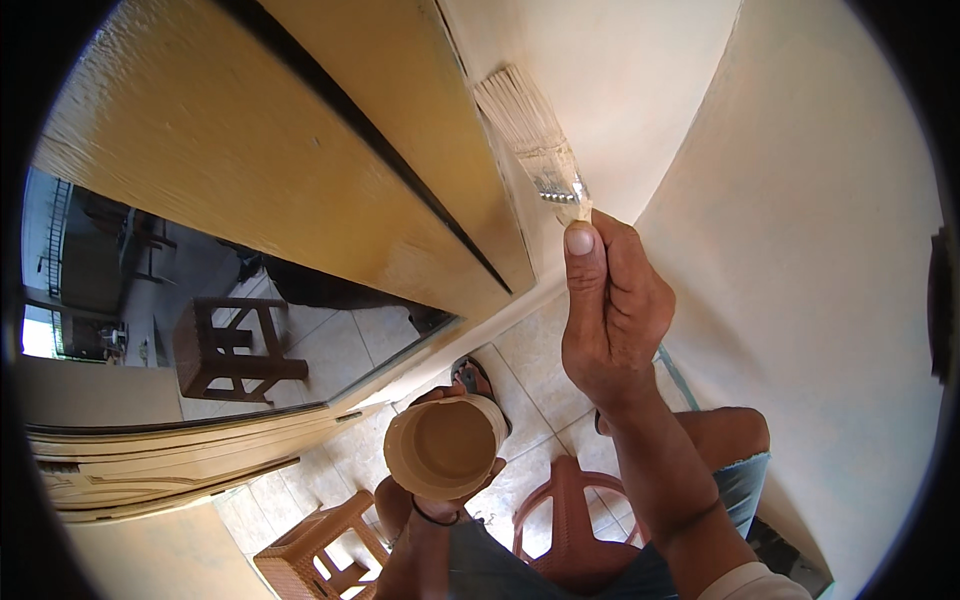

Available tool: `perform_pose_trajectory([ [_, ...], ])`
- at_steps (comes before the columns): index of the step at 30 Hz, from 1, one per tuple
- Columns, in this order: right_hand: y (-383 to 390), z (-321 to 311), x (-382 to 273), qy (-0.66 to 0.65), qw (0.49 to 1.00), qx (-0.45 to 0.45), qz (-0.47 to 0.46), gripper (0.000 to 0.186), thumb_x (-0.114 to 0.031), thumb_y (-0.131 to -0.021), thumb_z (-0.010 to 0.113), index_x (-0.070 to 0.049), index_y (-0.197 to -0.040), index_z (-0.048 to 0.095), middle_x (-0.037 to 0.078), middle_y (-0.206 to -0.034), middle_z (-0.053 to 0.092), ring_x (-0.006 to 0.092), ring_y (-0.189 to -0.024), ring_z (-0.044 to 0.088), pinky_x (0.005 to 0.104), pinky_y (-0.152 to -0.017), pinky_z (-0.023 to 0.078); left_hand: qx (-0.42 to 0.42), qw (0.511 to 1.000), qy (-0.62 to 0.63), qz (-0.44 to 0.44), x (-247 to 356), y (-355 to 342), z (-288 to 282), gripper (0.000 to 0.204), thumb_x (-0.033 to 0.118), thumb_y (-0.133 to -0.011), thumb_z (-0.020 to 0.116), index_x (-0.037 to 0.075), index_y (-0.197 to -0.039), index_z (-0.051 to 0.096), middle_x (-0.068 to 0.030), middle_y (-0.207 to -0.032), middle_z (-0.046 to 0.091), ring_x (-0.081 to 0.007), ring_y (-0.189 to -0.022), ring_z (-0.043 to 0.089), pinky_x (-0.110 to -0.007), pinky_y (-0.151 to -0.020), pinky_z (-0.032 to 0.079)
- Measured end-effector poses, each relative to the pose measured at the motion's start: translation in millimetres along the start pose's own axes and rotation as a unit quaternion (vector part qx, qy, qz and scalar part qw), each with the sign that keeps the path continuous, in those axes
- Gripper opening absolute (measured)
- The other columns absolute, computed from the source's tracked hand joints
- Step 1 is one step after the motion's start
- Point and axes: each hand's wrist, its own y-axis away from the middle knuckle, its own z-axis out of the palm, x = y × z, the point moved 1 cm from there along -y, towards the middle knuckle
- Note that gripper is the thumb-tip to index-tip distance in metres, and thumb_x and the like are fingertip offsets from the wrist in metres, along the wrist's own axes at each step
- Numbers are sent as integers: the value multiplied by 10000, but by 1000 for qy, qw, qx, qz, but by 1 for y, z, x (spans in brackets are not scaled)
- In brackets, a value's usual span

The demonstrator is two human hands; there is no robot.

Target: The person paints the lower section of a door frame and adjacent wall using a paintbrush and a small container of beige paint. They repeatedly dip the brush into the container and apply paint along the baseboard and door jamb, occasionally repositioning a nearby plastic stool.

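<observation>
My right hand (615, 300) grips a paintbrush (525, 130) upright by its handle, thumb along it. Its pale, paint-coated bristles and metal band are over the white wall (610, 80) beside the edge of a yellowish wooden frame (440, 120); I cannot tell whether they touch. Lower down, my left hand (465, 490) holds a round cream tub (440, 445) from the side and below, fingers partly hidden behind it. The tub contains beige liquid, seemingly paint.
A dark mirror panel (130, 270) in the cabinet at left reflects a stool. A brown plastic stool (300, 555) stands lower left, a reddish plastic chair (570, 530) beneath me. My sandalled foot (470, 380) is on the tiled floor (530, 360). A pale wall (820, 250) rises at right.
</observation>
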Motion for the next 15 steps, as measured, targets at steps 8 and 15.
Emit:
perform_pose_trajectory([
  [8,16,0,12,14,1000,-9,11,155,-65,-1046,605,68,-1097,666,133,-771,650,164,-574,594,297,-519,464,24,1000,-5,-6,7,-2,5,1070,337,-640,971,65,-1497,391,-168,-1424,501,-286,-1317,510,-447,-1075,465],
  [15,31,2,22,32,999,-15,36,144,-74,-1046,610,51,-1094,664,121,-745,632,169,-564,579,300,-517,455,4,998,-53,-20,28,-14,3,1047,348,-630,973,59,-1468,415,-172,-1375,542,-294,-1287,541,-453,-1068,480],
])
